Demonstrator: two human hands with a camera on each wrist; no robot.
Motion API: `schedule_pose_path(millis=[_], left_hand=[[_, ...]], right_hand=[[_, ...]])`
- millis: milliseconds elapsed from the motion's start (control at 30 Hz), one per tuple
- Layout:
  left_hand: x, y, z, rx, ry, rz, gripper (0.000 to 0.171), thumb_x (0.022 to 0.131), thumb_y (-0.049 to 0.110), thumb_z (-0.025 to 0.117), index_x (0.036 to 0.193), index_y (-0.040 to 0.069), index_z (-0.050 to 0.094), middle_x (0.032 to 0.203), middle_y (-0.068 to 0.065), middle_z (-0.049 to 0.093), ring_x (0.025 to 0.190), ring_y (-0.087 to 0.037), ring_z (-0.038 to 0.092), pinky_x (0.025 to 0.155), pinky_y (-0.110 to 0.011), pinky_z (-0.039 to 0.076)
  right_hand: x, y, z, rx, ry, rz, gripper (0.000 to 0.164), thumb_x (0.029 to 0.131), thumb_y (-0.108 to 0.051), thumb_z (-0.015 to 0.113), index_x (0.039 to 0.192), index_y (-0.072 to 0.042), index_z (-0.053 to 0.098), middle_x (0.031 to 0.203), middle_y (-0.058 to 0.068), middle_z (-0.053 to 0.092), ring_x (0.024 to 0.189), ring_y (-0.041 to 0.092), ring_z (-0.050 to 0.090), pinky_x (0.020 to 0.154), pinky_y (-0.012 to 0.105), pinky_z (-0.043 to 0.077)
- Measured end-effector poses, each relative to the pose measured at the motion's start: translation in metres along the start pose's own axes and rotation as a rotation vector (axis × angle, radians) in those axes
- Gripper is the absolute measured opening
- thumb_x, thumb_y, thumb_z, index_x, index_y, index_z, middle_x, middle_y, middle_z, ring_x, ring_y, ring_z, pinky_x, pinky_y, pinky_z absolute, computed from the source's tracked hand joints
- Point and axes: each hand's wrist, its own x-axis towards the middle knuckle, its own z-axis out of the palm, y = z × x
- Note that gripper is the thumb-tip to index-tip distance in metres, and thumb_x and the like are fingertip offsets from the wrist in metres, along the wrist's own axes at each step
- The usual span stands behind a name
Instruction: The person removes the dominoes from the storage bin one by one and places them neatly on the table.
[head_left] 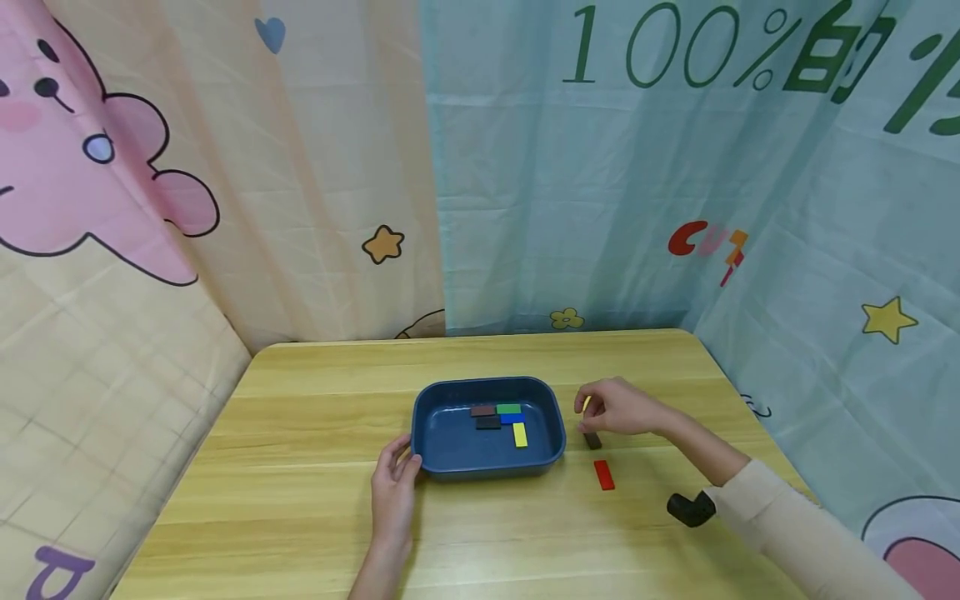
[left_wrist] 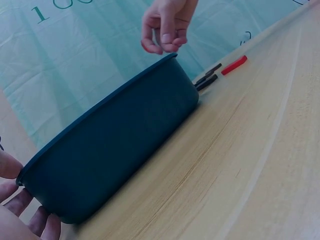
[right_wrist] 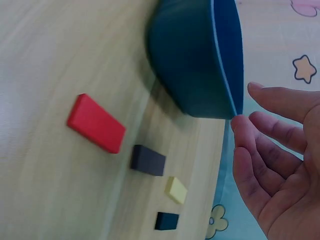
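Note:
A dark blue rectangular basin [head_left: 450, 450] stands on the table with several flat blocks inside: brown [head_left: 483, 411], black [head_left: 488, 423], green [head_left: 508, 409], blue [head_left: 512, 418] and yellow [head_left: 520, 436]. At its front left corner my left hand [head_left: 393, 496] grips the rim and outer wall. My right hand [head_left: 618, 407] hovers just right of the basin, fingers loosely bent and holding nothing. Beneath it on the table lie a dark brown block [right_wrist: 148, 160], a pale yellow block [right_wrist: 176, 190] and a black block [right_wrist: 167, 221]. Nearer to me is a red block [head_left: 604, 475].
The wooden table [head_left: 300, 500] has rounded back corners. Printed curtains [head_left: 525, 208] hang behind it and along both sides. A black device [head_left: 691, 509] sits at the right wrist, by the beige sleeve [head_left: 795, 525].

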Motion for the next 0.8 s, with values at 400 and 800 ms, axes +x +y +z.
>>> schedule_pose_path(millis=[400,800], left_hand=[[0.001,-0.003,0.001,-0.032,0.013,0.019,0.039,0.103,-0.006,0.053,0.142,-0.009,0.05,0.145,-0.028,0.051,0.13,-0.039,0.053,0.093,-0.017,0.05],[0.0,-0.002,-0.001,-0.024,0.004,0.014,0.04,0.103,-0.004,0.054,0.142,-0.008,0.049,0.147,-0.028,0.05,0.131,-0.04,0.052,0.094,-0.017,0.05]], right_hand=[[0.044,-0.03,-0.014,-0.118,-0.087,-0.072,0.017,0.092,-0.015,0.079,0.103,-0.004,0.071,0.083,-0.008,0.069,0.075,0.007,0.065,0.07,0.029,0.056],[0.098,-0.062,-0.007,-0.228,-0.154,-0.147,0.019,0.093,-0.018,0.079,0.105,-0.005,0.072,0.086,-0.008,0.07,0.077,0.006,0.065,0.072,0.027,0.056]])
